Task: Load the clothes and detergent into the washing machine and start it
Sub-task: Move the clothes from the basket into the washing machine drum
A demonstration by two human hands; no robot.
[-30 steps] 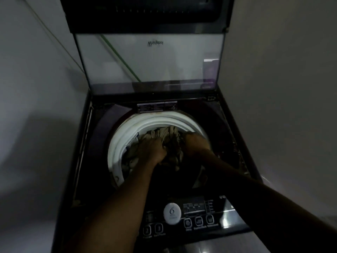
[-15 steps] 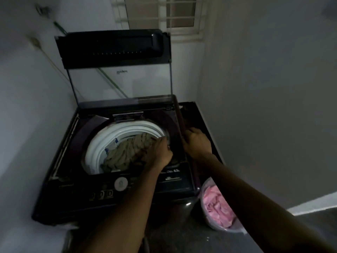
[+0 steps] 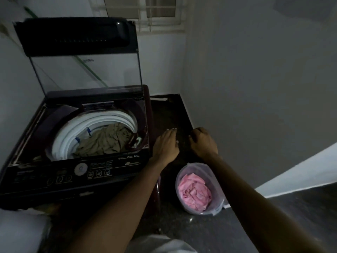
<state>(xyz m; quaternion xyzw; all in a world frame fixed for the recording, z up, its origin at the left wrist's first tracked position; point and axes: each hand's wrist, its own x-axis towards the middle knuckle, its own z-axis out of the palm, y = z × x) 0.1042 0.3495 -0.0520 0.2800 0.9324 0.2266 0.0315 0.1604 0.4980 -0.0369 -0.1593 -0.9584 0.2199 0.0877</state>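
A dark top-loading washing machine (image 3: pixel 113 163) stands at the left with its glass lid (image 3: pixel 85 70) raised upright. Olive-brown clothes (image 3: pixel 105 139) lie inside the white drum (image 3: pixel 65 136). On the dark floor to the right of the machine sits a clear plastic bucket (image 3: pixel 217 179) holding pink clothes (image 3: pixel 194 193). My left hand (image 3: pixel 166 143) and my right hand (image 3: pixel 202 140) hang in the air to the right of the machine, above the floor and beyond the bucket. Both hold nothing; the left hand's fingers are extended, the right hand's fingers are loosely curled.
White walls close in on the left and right, and a barred window (image 3: pixel 145 13) sits behind the machine. A green hose (image 3: pixel 87 68) runs down the wall behind the lid. The control panel (image 3: pixel 80 170) faces me along the machine's front edge.
Both hands have come out of the drum, leaving the olive clothes inside, and moved right past the machine's edge. The view has swung right, bringing the bucket of pink clothes into sight.
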